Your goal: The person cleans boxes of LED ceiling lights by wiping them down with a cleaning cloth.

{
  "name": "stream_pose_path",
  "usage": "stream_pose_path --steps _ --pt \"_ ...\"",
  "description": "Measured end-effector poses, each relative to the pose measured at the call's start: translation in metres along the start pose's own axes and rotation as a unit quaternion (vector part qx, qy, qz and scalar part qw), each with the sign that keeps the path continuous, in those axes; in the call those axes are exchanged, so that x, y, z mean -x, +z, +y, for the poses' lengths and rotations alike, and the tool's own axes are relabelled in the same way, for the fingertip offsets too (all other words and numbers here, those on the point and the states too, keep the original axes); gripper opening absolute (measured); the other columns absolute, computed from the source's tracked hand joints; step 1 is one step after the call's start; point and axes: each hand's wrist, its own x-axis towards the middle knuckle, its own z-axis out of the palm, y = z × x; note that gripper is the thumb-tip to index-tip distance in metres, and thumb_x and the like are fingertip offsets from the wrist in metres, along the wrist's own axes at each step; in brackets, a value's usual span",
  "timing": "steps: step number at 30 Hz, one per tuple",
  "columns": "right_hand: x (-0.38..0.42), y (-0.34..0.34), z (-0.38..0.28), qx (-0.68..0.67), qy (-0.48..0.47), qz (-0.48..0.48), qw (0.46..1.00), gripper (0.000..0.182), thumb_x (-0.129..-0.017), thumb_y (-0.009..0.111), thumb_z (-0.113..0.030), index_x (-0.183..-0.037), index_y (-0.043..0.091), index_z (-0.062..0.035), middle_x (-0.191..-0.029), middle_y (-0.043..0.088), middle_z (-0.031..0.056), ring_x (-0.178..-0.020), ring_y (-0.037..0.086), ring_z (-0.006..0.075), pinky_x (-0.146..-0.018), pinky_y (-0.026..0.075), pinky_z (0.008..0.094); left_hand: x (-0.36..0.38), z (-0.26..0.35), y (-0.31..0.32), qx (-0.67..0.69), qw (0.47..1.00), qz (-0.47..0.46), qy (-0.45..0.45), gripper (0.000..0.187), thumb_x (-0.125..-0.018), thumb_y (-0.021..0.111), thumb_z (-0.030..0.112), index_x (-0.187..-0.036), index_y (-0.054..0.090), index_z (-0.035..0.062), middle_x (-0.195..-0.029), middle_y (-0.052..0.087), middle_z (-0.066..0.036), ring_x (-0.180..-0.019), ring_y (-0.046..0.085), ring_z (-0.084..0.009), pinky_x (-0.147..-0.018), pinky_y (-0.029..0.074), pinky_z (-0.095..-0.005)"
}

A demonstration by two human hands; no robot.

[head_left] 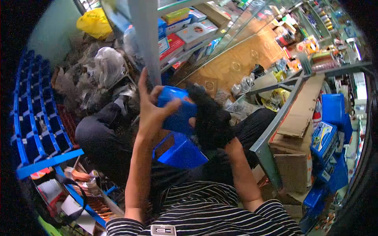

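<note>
My left hand [151, 112] is blurred by motion and grips a small blue plastic bin [179, 116] from its left side, thumb across it and index finger pointing up. A black fuzzy cloth [210, 114] presses against the bin's right side. It covers most of my right hand [192, 122], of which a fingertip shows beside the bin. Below, in my lap, lies another blue bin [183, 153], partly hidden by the held one.
Blue racks of bins [37, 106] stand at left, above a crate of small goods [86, 188]. Cardboard boxes [293, 157] and more blue bins [332, 108] are stacked at right, behind a metal frame [275, 122]. A glass-fronted shelf [189, 35] holds boxes ahead.
</note>
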Motion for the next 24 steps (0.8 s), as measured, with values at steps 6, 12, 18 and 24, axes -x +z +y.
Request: stream_pose_path --steps 6,12,18,24 --pt "-0.007 0.025 0.026 0.098 0.091 0.14 0.981 0.037 -0.098 0.054 -0.027 -0.123 0.056 0.0005 -0.099 0.065 0.0199 -0.09 0.062 0.039 -0.086 0.051 0.0462 0.002 -0.008 -0.002 0.401 0.911 -0.069 -0.074 0.067 -0.1 0.051 0.049 -0.151 0.034 0.0091 -0.144 0.046 -0.017 -0.124 0.055 -0.0311 -0.102 0.05 -0.0474" --pt "-0.013 0.04 0.045 0.035 0.077 0.23 0.969 0.034 -0.098 0.054 -0.03 -0.118 0.061 -0.0039 -0.087 0.065 0.0222 -0.08 0.065 0.0407 -0.07 0.051 0.0494 0.013 -0.025 0.017 0.354 0.925 -0.138 0.004 0.096 -0.082 0.071 0.06 -0.154 0.029 0.0108 -0.145 0.047 -0.015 -0.128 0.052 -0.031 -0.106 0.046 -0.0479" --pt "0.002 0.022 0.005 0.176 0.07 0.14 0.972 0.052 -0.099 0.049 -0.024 -0.147 0.038 -0.0094 -0.089 0.063 0.0191 -0.074 0.062 0.0398 -0.065 0.048 0.054 0.004 -0.021 0.016 0.255 0.96 -0.11 -0.007 0.096 -0.077 0.08 0.043 -0.153 0.029 0.0146 -0.141 0.048 -0.014 -0.126 0.051 -0.0271 -0.106 0.045 -0.043" --pt "0.027 0.033 -0.024 0.053 0.072 0.086 0.992 0.058 -0.096 0.055 -0.022 -0.148 0.035 -0.0071 -0.104 0.056 0.0186 -0.09 0.055 0.0374 -0.078 0.043 0.0497 -0.011 -0.051 -0.003 0.166 0.986 0.004 0.036 0.08 -0.084 0.074 0.038 -0.148 0.038 0.0056 -0.128 0.054 -0.012 -0.118 0.053 -0.02 -0.105 0.042 -0.0356"
